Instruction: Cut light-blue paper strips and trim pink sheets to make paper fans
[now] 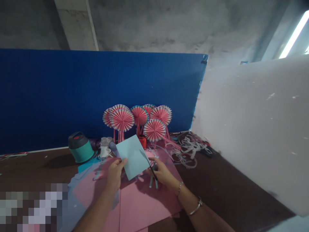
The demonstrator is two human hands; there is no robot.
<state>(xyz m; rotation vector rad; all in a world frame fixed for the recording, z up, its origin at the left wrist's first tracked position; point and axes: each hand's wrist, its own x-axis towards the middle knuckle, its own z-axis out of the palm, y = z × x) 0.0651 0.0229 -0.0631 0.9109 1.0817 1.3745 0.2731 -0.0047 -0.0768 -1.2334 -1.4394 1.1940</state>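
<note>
A light blue sheet of paper (131, 156) is held up over the table, tilted, with its left edge pinched between the thumb and fingers of my left hand (116, 169). My right hand (160, 170) is closed round the dark handles of a pair of scissors (152, 167). The scissors' blades lie along the right edge of the paper. Below the hands lie large pink sheets (142, 203), with small cut strips (154, 183) of pale paper on them.
Several pleated pink paper fans (122, 120) stand behind the paper, before a blue panel (72, 96). A teal and black container (80, 148) is at left. Curled paper strips (190, 145) are heaped at right, beside a white wall (253, 129). Bluish sheets (74, 199) lie at left.
</note>
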